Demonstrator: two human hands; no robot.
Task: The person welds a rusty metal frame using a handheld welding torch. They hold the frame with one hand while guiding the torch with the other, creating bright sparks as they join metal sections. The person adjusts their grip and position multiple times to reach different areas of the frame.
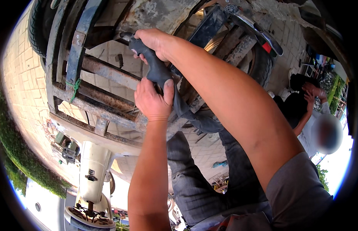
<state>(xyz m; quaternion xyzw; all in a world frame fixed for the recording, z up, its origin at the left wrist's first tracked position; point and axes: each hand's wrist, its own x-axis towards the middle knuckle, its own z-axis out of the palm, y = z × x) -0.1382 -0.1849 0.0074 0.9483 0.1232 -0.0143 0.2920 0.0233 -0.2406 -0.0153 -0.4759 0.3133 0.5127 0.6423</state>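
head view: a dark rubber tube [159,71] is held by both hands over the rusty metal frame [109,72], just ahead of the knees of the dark trousers [186,181]. its upper end is gripped by the right hand [156,43], whose fingers are curled closed around it; how they are set on the hidden underside cannot be told. a lower stretch is pinched by the left hand [153,102], with the thumb laid along the top and the fingers folded in, so neither hand is spread wide.

for good handling, the stretch between the two grips is probably best drawn evenly taut, so that creases are smoothed out. the thumb is better pressed flat than dug in, since soft rubber is likely to be distorted by a hard pinch. twisting should be avoided, and chafing on the frame's rough edges seems the main risk.

the tube's long axis is slanted from upper left to lower right. its upper end is pointed away from the body; below the left hand, the limp length is bent further rightward, where its far end cannot be made out.
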